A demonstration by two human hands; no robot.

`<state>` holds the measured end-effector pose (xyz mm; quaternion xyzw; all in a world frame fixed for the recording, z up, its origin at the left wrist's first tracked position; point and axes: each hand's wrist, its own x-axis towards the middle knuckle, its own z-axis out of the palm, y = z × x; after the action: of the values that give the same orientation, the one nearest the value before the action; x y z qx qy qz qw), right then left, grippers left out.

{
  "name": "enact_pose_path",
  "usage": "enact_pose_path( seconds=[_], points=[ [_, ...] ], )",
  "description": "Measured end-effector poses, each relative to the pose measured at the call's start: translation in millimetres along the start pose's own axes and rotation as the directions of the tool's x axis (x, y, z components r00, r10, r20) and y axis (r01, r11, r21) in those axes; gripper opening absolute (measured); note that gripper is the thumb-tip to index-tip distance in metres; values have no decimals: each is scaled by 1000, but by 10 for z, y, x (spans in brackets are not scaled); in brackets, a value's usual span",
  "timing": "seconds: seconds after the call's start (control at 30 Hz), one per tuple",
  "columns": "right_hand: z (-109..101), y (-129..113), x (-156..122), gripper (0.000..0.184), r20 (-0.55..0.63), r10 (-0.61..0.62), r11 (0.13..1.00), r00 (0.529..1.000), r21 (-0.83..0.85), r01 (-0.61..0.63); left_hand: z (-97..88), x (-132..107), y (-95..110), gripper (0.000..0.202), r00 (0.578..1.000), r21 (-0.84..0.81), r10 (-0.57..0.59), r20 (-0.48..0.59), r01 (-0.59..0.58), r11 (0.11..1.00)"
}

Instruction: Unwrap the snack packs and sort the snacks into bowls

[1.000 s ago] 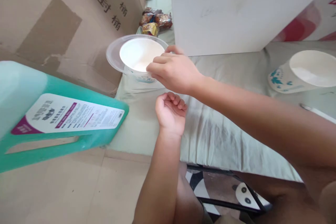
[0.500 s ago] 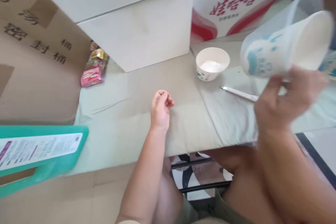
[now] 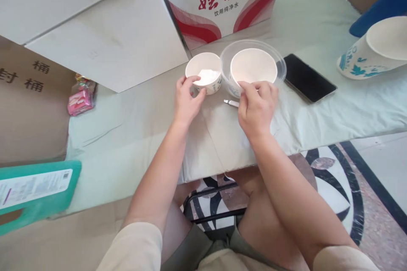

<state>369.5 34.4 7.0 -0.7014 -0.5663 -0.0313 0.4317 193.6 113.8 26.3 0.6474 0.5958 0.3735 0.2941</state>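
Note:
A short, cut-down paper cup (image 3: 191,67) with a blue print stands on the cloth, something white lying in its bottom. My left hand (image 3: 188,99) holds it by the near rim, a finger over the edge and the thumb against the outside. Just right of it, a taller paper cup (image 3: 253,65) sits inside a clear plastic cup (image 3: 280,67). My right hand (image 3: 258,106) pinches the near rim of that inner paper cup. A slim white cutter knife (image 3: 232,103) lies in front of the cups, its far part hidden behind my right hand.
A black phone (image 3: 310,78) lies right of the cups. Farther right, another paper cup (image 3: 356,61) is tilted near a blue object (image 3: 381,6). White cartons (image 3: 108,38) and a red-and-white carton (image 3: 227,21) stand behind. Pink packets (image 3: 80,101) and a green container (image 3: 74,178) are at left.
My right hand has brought the nested plastic and paper cups down onto the cloth beside the short cup. My left hand has moved forward and taken the short cup's rim. The view has turned right.

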Motion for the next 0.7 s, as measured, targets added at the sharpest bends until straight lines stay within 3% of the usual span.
enact_pose_path(
  seconds=[0.1, 0.23, 0.3, 0.4, 0.53, 0.63, 0.7],
  points=[
    [57, -14, 10, 37, 12, -25, 999, 1000, 31, 25, -2, 48, 19, 15, 999, 33, 1, -40, 1, 999],
    [89, -36, 8, 25, -18, -63, 997, 998, 45, 63, -123, -21, -71, 13, 997, 32, -26, -71, 29, 999],
    [89, -55, 13, 23, 1, -57, 998, 998, 41, 57, -191, -52, -118, 16, 997, 49, -30, -76, 34, 998],
    [77, -84, 39, 24, 52, -31, 999, 998, 46, 29, -267, -89, -109, 38, 991, 127, 28, -134, -11, 992],
    [52, -119, 96, 21, 12, 48, 999, 999, 25, -48, -279, -159, 89, 52, 963, 201, 212, -166, -177, 964],
    [39, -136, 132, 23, -28, 105, 994, 994, 8, -105, -204, -177, 328, 42, 950, 185, 294, -104, -272, 944],
    [33, -142, 149, 24, -36, 119, 993, 992, 18, -118, -114, -136, 512, 30, 946, 168, 325, 0, -321, 932]
  ],
)
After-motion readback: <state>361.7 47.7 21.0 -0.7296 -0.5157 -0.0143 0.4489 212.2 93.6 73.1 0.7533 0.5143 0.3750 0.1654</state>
